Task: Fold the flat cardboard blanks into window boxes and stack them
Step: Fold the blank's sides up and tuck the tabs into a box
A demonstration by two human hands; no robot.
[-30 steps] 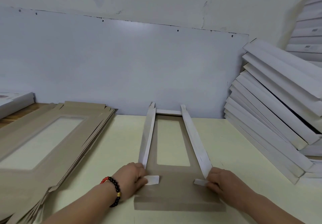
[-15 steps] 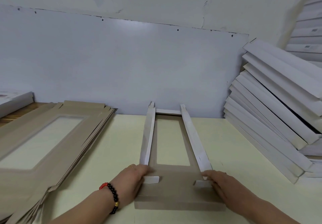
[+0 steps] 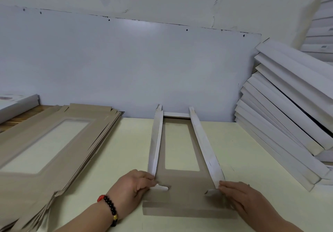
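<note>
A brown cardboard blank [image 3: 187, 201] with a rectangular window lies on the pale table in front of me. Its two long side walls stand folded up, white faces outward, and a short far wall stands at the back. My left hand [image 3: 131, 190] pinches the near end of the left wall [image 3: 155, 141], with a small white corner tab turned inward beside its thumb. My right hand [image 3: 243, 199] lies with straight fingers against the near end of the right wall [image 3: 205, 145], next to its inward tab. The near end flap lies flat.
A stack of flat brown blanks [image 3: 45, 150] covers the table's left side. Folded white boxes [image 3: 288, 123] lean in a tall pile at the right, with more behind. A grey wall panel [image 3: 126, 65] backs the table. A white box [image 3: 16, 103] sits far left.
Both hands shifted slightly along the near ends of the side walls. The walls now stand a little straighter and the corner tabs stay folded inward.
</note>
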